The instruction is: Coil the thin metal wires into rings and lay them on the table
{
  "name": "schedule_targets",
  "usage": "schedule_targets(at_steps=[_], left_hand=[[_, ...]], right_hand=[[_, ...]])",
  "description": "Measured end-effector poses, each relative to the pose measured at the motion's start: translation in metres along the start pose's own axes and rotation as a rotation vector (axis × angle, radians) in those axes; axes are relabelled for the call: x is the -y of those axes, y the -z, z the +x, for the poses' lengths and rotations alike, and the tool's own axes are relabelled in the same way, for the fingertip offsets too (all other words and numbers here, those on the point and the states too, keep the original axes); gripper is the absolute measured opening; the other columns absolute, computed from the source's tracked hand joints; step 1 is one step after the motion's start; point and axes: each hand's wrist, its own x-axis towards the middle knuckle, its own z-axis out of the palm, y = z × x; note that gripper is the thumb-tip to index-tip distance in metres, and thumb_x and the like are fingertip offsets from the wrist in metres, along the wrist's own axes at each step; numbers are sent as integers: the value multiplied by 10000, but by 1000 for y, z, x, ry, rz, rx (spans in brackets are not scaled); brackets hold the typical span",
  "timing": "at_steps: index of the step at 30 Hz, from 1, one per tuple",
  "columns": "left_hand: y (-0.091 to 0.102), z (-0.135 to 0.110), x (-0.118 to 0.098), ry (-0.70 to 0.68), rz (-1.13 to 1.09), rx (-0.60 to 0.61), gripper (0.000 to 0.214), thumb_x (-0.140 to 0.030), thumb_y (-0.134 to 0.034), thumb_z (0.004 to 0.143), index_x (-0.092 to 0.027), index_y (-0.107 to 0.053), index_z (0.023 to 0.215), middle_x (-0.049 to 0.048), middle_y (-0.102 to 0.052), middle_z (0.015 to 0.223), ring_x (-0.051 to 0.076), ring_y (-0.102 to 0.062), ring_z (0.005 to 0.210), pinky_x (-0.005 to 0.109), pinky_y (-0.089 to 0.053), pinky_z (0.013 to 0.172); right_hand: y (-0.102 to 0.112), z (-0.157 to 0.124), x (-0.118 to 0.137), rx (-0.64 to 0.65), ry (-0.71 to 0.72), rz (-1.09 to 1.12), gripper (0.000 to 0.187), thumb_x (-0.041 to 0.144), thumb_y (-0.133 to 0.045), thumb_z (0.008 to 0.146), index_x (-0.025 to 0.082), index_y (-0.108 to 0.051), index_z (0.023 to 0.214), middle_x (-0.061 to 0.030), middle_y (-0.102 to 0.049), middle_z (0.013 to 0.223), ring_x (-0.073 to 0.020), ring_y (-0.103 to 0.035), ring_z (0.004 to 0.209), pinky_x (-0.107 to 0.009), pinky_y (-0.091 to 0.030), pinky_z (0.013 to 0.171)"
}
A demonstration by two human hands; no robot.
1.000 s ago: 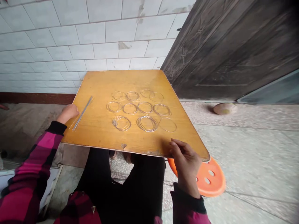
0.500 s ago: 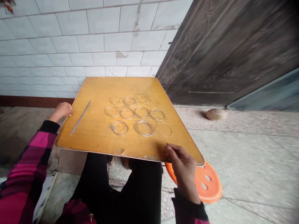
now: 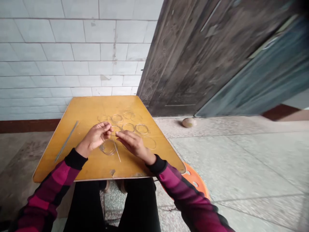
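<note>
Over the middle of the table, my left hand [image 3: 96, 136] is closed in a pinch on a thin straight piece of wire [image 3: 117, 150], whose lower end slants down toward the table's front. Close beside it, my right hand [image 3: 132, 143] has its fingers stretched out flat, tips near the wire's upper end; its thumb is mostly hidden. Beneath and around the hands lie several coiled wire rings, such as one in front [image 3: 108, 147] and one behind [image 3: 142, 129]. Some rings are partly covered by the hands. A bundle of straight wires [image 3: 67, 141] lies along the table's left side.
The yellow wooden table [image 3: 89, 167] has a chipped front edge and stands against a white tiled wall [image 3: 70, 51]. An orange stool [image 3: 199, 182] sits under its right corner. A dark wooden door [image 3: 183, 64] and a roundish stone [image 3: 189, 122] are to the right.
My left hand has left the table's left edge and my right hand its front right corner; both now meet over the middle. The wire in the left hand now shows. The view has shifted right.
</note>
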Motion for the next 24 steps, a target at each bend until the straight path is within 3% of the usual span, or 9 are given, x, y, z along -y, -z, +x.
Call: schedule_targets(at_steps=[5,8,11,14,17,21,24], left_hand=[[-6,26,21,2,-89,36,143,-113,-778,761,-113,-639,792,9,-663,691,54,-595,535,133,-497,530],[3,35,18,-28,-144,7,97,-132,-736,814,-116,-642,792,18,-670,731,76,-626,589,160,-518,551],[10,38,6,-58,-291,-73,147,-144,-604,925,-127,-645,785,24,-687,765,99,-665,651,199,-553,604],[11,33,-9,-86,-518,-131,389,-158,-378,1032,-140,-645,750,-3,-658,673,56,-640,588,149,-520,572],[5,21,-16,-120,-617,-125,557,-236,-230,1069,-164,-657,720,-21,-618,579,43,-591,495,134,-475,499],[-5,8,-13,-113,-577,-81,582,-364,-276,1061,-184,-668,670,-30,-561,492,55,-533,425,154,-457,458],[-12,3,-8,-91,-501,-12,602,-472,-347,1028,-188,-644,588,-27,-497,442,69,-476,386,178,-443,427]], right_hand=[[7,7,-20,93,257,-102,335,133,-469,1009,189,-571,1324,-88,-703,1153,-148,-652,1110,-283,-593,872],[11,12,-24,152,338,-77,268,116,-518,984,150,-624,1227,-114,-705,1171,-189,-612,1192,-350,-581,926],[9,18,-20,204,327,124,219,156,-578,966,154,-647,1173,-117,-718,1178,-206,-588,1259,-398,-548,990],[6,18,-12,223,152,464,228,261,-584,975,168,-654,1171,-128,-719,1200,-219,-599,1276,-452,-510,1044],[6,16,-5,113,-114,869,216,367,-581,975,240,-693,1109,-77,-751,1138,-208,-674,1169,-471,-514,1034],[9,23,0,-218,-442,1289,234,513,-640,905,292,-713,884,19,-761,840,-154,-738,907,-408,-564,948],[15,33,5,-298,-564,1495,288,533,-707,842,263,-658,756,57,-672,673,-115,-710,740,-331,-593,847]])
